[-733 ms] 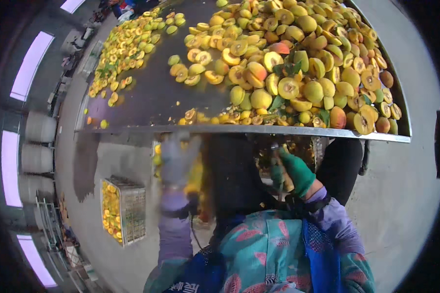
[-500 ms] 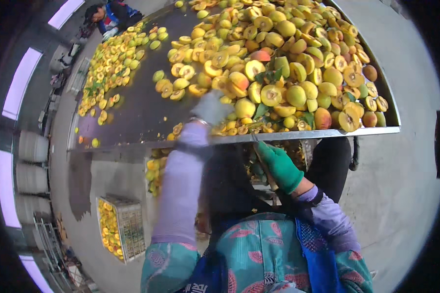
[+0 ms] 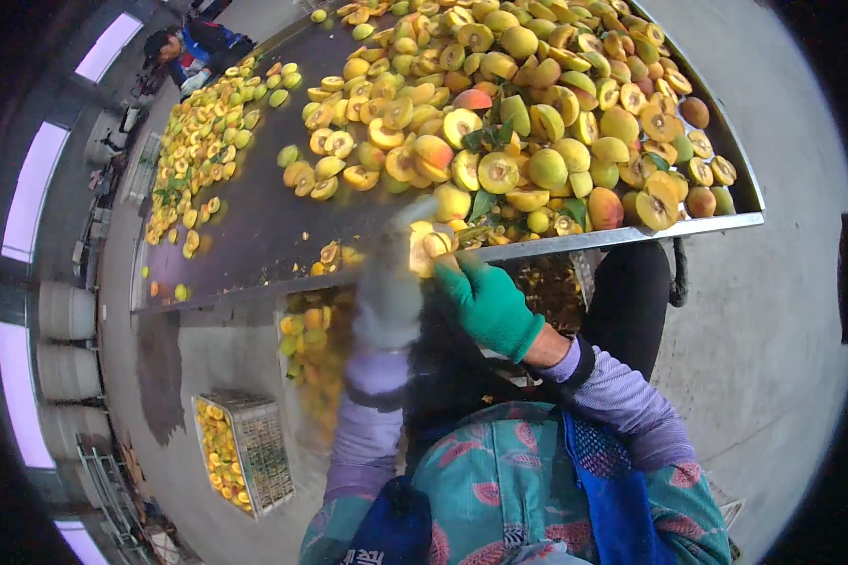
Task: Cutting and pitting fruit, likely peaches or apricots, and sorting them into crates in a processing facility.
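At the front edge of the metal table, my left hand (image 3: pixel 391 282), in a grey glove and smeared by motion, is closed around a cut yellow peach (image 3: pixel 424 250). My right hand (image 3: pixel 495 313), in a green glove, meets it from the right with its fingers curled at the fruit. The slim metal tool with a wooden handle, seen in this hand half a second ago, is mostly hidden by the glove now. Just beyond both hands lies a big heap of peaches (image 3: pixel 548 168), many of them halved with the stones showing, with some green leaves among them.
The table's metal rim (image 3: pixel 622 235) runs just in front of my legs. Under it stands a crate of peaches (image 3: pixel 303 330), and another crate (image 3: pixel 269 443) sits on the floor to the left. A second heap (image 3: pixel 193 160) lies far left, near a co-worker (image 3: pixel 198 52).
My left hand has come back from the heap toward me and now holds a peach. My right hand has moved left and up to meet it. The view has shifted slightly.
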Tool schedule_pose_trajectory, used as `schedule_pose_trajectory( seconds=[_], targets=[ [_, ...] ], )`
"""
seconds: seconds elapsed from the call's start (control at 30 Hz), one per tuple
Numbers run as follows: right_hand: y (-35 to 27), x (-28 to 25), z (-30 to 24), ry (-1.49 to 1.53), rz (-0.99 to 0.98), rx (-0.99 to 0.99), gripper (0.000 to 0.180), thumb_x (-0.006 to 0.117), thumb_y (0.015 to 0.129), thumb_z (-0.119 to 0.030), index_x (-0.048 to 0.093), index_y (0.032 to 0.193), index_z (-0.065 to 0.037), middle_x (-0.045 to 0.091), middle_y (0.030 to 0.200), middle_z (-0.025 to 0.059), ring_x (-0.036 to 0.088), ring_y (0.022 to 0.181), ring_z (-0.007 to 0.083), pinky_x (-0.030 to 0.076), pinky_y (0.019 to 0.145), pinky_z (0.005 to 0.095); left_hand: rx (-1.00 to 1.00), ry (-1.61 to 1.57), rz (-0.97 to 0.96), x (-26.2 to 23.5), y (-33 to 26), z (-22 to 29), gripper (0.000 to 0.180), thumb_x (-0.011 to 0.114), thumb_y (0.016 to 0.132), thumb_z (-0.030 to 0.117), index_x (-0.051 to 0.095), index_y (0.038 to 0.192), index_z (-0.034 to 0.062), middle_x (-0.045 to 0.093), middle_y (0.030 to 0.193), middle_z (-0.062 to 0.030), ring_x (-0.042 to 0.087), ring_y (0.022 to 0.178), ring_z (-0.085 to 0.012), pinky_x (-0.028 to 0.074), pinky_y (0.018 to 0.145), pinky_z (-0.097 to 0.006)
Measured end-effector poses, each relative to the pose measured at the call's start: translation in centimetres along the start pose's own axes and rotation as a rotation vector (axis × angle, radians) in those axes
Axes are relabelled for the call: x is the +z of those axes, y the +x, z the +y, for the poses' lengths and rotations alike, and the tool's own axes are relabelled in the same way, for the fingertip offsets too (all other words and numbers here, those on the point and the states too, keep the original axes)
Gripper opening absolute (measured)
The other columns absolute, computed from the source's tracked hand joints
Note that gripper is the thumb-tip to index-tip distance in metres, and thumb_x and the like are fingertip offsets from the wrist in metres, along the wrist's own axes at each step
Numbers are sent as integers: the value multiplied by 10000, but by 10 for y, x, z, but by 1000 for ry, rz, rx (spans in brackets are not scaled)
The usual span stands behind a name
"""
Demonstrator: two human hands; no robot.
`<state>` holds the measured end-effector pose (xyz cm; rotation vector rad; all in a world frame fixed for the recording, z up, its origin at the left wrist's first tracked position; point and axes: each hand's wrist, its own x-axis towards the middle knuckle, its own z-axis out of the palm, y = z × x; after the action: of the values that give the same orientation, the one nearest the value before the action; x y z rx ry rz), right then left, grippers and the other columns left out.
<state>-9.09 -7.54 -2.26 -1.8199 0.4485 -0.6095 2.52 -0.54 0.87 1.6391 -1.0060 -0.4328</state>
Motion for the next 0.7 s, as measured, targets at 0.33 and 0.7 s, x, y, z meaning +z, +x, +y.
schedule_pose_trajectory(
  seconds=[0.33, 0.7],
  targets=[
    [-20, -20, -14, -266, 27, -163, 154, 414, 911, -168, 501, 1003, -80, 533, 754, 204, 564, 519, 337, 425, 418, 451, 207, 345, 14, 2, -23, -19, 283, 524, 874, 138, 521, 1138, 36, 537, 1160, -144, 565, 1002, -249, 446, 893, -344],
    [-26, 2, -4, 65, 18, 117, 349, 384, 942, -321, 519, 1032, -12, 563, 713, 273, 559, 687, 468, 431, 571, 525, -162, -220, 262, 25, -20, -1, 227, 439, 932, 247, 526, 973, 41, 596, 929, -96, 577, 837, -186, 475, 764, -312]
  ],
)
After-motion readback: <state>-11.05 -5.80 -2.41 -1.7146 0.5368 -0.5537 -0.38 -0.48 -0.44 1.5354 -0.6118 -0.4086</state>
